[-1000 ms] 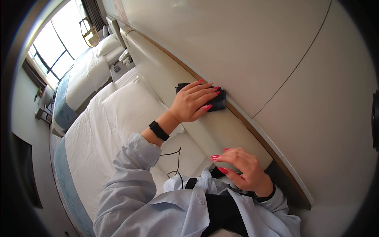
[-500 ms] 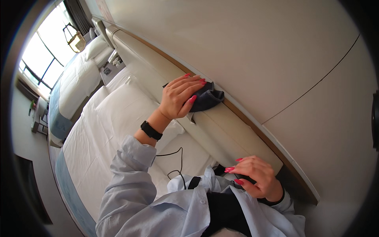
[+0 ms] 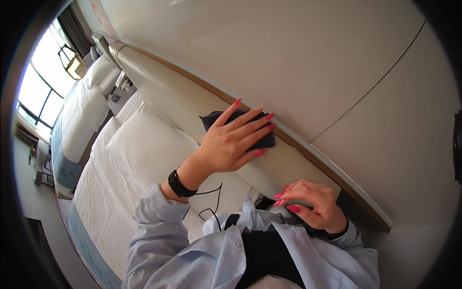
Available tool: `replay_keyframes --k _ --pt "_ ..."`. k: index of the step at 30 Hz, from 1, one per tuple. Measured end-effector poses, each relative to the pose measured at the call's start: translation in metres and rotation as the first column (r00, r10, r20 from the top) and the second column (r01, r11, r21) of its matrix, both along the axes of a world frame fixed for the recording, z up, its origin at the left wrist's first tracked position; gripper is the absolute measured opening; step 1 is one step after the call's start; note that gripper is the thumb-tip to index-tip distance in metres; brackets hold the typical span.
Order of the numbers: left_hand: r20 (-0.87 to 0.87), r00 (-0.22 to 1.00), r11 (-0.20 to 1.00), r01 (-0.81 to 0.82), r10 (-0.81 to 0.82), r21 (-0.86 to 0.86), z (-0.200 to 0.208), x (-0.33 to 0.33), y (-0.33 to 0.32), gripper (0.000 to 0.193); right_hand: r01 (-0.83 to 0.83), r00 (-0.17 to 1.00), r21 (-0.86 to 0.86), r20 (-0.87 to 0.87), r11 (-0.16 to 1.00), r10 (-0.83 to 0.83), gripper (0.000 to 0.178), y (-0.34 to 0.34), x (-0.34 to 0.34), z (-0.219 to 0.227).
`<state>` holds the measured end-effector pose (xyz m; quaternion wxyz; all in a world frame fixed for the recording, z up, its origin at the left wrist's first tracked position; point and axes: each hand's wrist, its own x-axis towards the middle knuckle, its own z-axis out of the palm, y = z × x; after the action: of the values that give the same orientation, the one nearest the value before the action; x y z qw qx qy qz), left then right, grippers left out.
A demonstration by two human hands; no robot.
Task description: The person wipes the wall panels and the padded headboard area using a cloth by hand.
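Note:
My left hand (image 3: 231, 143) lies flat with fingers spread on a dark grey cloth (image 3: 211, 120). The cloth rests on the cream padded top of the headboard (image 3: 284, 166), its far edge close to the wooden trim (image 3: 332, 177), and much of it is hidden under my palm and fingers. Lower right, close to my body, my right hand (image 3: 315, 204) hovers with loosely bent fingers, the thumb apart from them. Nothing shows in it.
A bed with white pillows (image 3: 144, 130) and a blue runner (image 3: 84, 231) stands left of the headboard. A pale wall (image 3: 308, 62) rises beyond it. A black cable (image 3: 220, 195) loops near my shirt. Farther off are a second bed (image 3: 89, 108), a hanging lamp (image 3: 76, 66) and a window.
My left hand has slid right and nearer along the headboard top, its fingers spreading flat over the cloth, which was bunched beside it before. My right hand has barely moved.

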<state>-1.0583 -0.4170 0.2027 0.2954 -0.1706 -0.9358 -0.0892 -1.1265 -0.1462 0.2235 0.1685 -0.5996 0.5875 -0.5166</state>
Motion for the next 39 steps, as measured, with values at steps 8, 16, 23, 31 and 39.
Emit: replay_keyframes --k 8,16,23,31,39 --pt "-0.136 0.971 0.883 -0.118 0.199 0.454 -0.011 -0.012 -0.009 0.021 0.009 0.999 -0.028 -0.045 1.0 -0.01 0.022 0.005 0.001 -0.003" --pt "-0.192 0.89 0.001 0.211 0.413 0.978 0.051 0.001 -0.078 0.047 -0.016 0.995 -0.083 -0.095 0.996 0.008 0.024 0.007 -0.001 -0.005" --pt "-0.067 0.962 0.964 -0.265 0.266 0.028 -0.008 -0.005 -0.052 0.035 -0.028 0.996 -0.072 -0.087 0.997 0.021 0.024 0.009 -0.002 -0.004" --pt "-0.19 0.971 0.989 -0.139 0.144 0.04 -0.01 -0.011 -0.064 0.028 0.002 0.989 -0.026 -0.147 1.0 -0.006 0.026 0.006 0.0 -0.003" --pt "-0.277 0.96 0.999 -0.035 0.041 0.026 -0.015 -0.014 -0.09 0.025 0.065 0.966 0.022 -0.251 0.998 -0.057 0.028 -0.003 0.004 0.001"
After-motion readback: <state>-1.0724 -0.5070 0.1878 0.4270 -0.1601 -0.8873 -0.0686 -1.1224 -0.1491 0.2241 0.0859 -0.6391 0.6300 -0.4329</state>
